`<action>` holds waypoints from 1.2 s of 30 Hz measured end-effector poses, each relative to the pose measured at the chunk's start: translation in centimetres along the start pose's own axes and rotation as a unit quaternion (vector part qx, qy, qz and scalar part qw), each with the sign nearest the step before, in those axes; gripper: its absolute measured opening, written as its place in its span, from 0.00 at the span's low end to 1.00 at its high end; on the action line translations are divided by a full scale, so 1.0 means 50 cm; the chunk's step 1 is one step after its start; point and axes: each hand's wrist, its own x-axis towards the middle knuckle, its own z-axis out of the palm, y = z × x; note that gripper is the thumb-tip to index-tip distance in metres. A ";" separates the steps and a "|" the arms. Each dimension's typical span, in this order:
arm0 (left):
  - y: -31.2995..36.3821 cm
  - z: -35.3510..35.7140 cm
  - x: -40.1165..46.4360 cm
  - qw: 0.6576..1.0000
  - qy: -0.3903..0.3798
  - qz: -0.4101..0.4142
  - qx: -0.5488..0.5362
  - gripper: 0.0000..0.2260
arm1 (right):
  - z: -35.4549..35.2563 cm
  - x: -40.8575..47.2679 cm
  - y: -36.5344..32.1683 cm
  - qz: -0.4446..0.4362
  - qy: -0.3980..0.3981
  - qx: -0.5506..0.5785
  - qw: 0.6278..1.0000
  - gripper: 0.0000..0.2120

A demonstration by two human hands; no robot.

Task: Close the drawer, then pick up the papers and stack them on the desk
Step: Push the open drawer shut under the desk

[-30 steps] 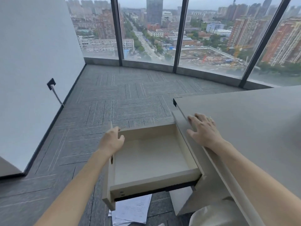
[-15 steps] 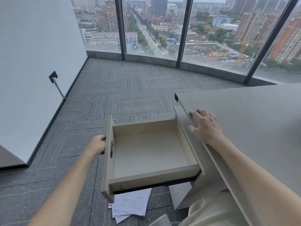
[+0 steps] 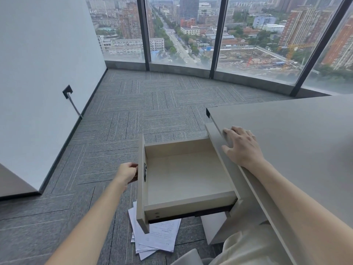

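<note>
The left hand (image 3: 127, 174) is seen at centre left of the frame, the bare forearm stretched up from the lower left corner. Its fingers are curled at the outer face of the drawer front, about where a handle would sit; the handle itself is hidden behind the panel, so a closed grasp on it cannot be confirmed. The right hand (image 3: 241, 148) is laid palm down at right of centre, fingers spread flat over the near edge of the desk (image 3: 298, 142), with nothing held. Its forearm is run down to the lower right corner.

The drawer (image 3: 188, 177) is pulled out fully in the middle of the frame, its pale wooden inside bare. A small dark metal fitting is seen on the inner side of the front panel, too small to be made out clearly. The drawer's right end is tucked beneath the desk top and is not shown.

The papers (image 3: 152, 237) are lain on the grey carpet (image 3: 122, 115) at bottom centre, fanned in a loose pile. Their upper part is covered by the drawer's front corner, and the printed lines cannot be read. Pale fabric at the bottom right is cut off by the frame edge. Tall windows (image 3: 179, 29) are spread across the top of the frame.
</note>
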 end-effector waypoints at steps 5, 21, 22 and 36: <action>0.022 0.052 -0.010 1.000 -0.004 -0.018 -0.007 0.10 | -0.002 -0.002 0.000 -0.006 0.007 0.010 1.000 0.25; 0.069 0.248 -0.032 0.991 -0.116 -0.016 -0.068 0.03 | 0.001 -0.002 -0.002 0.055 -0.015 -0.029 0.998 0.28; 0.071 0.262 -0.031 0.990 -0.124 -0.015 -0.068 0.03 | 0.001 -0.001 -0.003 0.055 -0.015 -0.030 0.998 0.28; 0.089 0.420 -0.014 0.979 -0.192 0.017 0.071 0.04 | -0.001 0.001 -0.003 0.056 -0.006 -0.026 0.998 0.29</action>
